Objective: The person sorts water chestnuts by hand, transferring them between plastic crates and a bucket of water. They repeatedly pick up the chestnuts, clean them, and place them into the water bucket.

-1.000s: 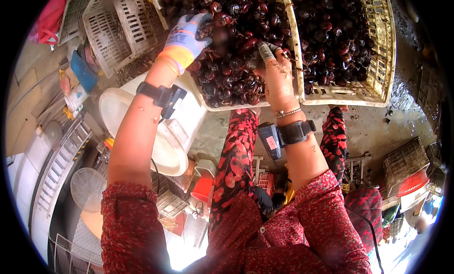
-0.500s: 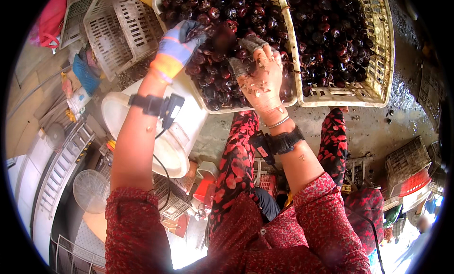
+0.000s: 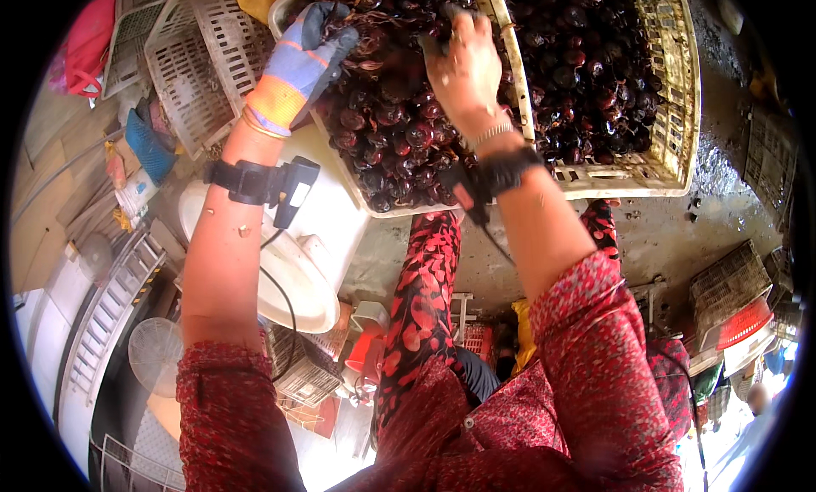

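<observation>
Both of my hands are over a pale plastic crate (image 3: 361, 199) heaped with glossy, dark red-brown round bulbs (image 3: 395, 139). My left hand (image 3: 313, 48) wears a blue-grey and orange glove and is at the crate's left side. Its thumb and fingers stand apart, beside stringy reddish husks (image 3: 365, 46) on the heap. Farther right, my right hand (image 3: 463, 67) reaches over the bulbs near the crate's right wall. Grey coverings show on its fingertips. Its fingers are blurred, and whatever lies under them is hidden.
A second crate (image 3: 676, 93) of similar bulbs adjoins on the right. Slatted crates (image 3: 191, 76) lean at the upper left, near a large white tub (image 3: 314, 305). My legs are below the crate. A cable runs from each wrist band. Wet floor (image 3: 722, 165) lies at right.
Both hands have moved farther up over the heap, the left one also a little leftward. The left glove's thumb and fingers have spread apart. The view has shifted slightly.
</observation>
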`<state>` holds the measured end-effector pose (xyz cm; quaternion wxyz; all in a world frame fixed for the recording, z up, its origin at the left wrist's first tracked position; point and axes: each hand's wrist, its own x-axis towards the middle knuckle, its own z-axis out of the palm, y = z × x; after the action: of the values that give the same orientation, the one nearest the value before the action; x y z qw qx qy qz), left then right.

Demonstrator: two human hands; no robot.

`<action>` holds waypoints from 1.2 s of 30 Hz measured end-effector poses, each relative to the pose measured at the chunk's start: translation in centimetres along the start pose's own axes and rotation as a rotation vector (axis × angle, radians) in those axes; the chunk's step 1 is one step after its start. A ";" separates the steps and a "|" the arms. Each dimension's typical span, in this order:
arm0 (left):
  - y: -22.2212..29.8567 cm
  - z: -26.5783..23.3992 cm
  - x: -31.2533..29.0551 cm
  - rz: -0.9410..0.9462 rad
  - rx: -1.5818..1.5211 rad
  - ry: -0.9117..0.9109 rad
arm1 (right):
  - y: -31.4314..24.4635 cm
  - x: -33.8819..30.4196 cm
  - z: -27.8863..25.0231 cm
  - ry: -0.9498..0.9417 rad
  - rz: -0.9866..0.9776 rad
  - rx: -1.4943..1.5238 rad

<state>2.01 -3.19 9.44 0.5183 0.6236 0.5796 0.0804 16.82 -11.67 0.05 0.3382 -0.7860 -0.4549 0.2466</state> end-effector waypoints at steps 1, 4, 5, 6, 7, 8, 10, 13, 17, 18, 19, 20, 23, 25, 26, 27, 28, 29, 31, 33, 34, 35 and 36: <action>-0.2 0.3 -0.3 0.010 -0.038 0.002 | -0.2 1.5 0.5 0.015 -0.032 -0.111; -1.5 1.4 -1.7 0.001 -0.197 -0.051 | 0.1 4.5 1.1 -0.238 -0.030 -0.181; -1.4 2.0 -2.7 -0.146 -0.450 -0.082 | 1.1 5.0 2.1 -0.234 -0.121 -0.242; -1.5 2.6 -3.6 -0.210 -0.546 -0.073 | 1.9 4.9 2.4 -0.238 -0.155 -0.275; -1.9 2.9 -4.7 -0.275 -0.640 -0.053 | 1.8 4.7 2.6 -0.245 -0.195 -0.300; -2.7 3.4 -5.4 -0.326 -0.719 -0.034 | 2.1 4.1 2.2 -0.237 -0.203 -0.267; -3.9 4.0 -6.7 -0.381 -0.918 -0.035 | 3.4 3.0 1.7 -0.174 -0.241 0.021; -5.9 5.1 -7.4 -0.378 -1.106 -0.006 | 1.7 -0.2 -1.3 -0.219 -0.315 0.356; -9.4 5.6 -8.2 0.283 -0.356 0.031 | -4.0 -4.7 -3.0 -0.195 -0.555 0.320; -8.7 4.8 -8.0 0.097 -0.603 -0.084 | -5.0 -5.5 -3.1 -0.221 -0.525 0.265; -7.7 3.8 -8.5 0.020 -0.640 -0.109 | -5.7 -6.5 -3.3 -0.249 -0.488 0.209; -6.5 2.9 -9.2 -0.019 -0.604 -0.106 | -5.5 -7.3 -3.0 -0.336 -0.338 0.357; -5.2 0.5 -10.1 0.015 -0.466 -0.098 | -6.2 -8.8 -3.4 -0.458 0.051 0.766; -6.5 -0.8 -10.5 -0.003 -0.473 -0.108 | -7.4 -9.5 -3.7 -0.521 0.192 0.955; -7.1 -1.6 -10.8 -0.055 -0.528 -0.124 | -7.1 -9.7 -3.0 -0.501 0.236 1.023; -8.4 -2.1 -11.1 -0.034 -0.597 -0.114 | -7.6 -9.3 -2.0 -0.472 0.093 0.873; -10.1 -2.6 -11.6 -0.017 -0.665 -0.106 | -8.2 -8.9 -1.0 -0.423 -0.038 0.719; -12.0 -3.3 -12.3 -0.002 -0.733 -0.095 | -9.1 -7.8 0.9 -0.355 -0.343 0.340; -11.2 -9.5 -12.9 -0.108 -0.680 0.024 | -12.2 -6.3 4.3 -0.305 -0.592 0.079; -12.7 -15.9 -11.8 -0.207 -0.359 0.068 | -13.0 -4.5 7.7 -0.495 -0.756 -0.127; -14.1 -18.2 -10.7 -0.151 -0.372 0.166 | -13.7 -4.0 9.1 -0.540 -0.792 -0.265; -14.3 -22.4 -10.5 -0.243 -0.255 0.145 | -15.0 -4.1 10.5 -0.593 -0.829 -0.374; -15.6 -25.1 -9.8 -0.216 -0.186 0.166 | -15.0 -4.0 12.2 -0.617 -0.875 -0.465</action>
<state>-28.68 -0.42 14.07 0.5299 0.4981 0.6742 0.1286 -1.72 -6.06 3.84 0.0790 -0.4706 -0.8569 0.1950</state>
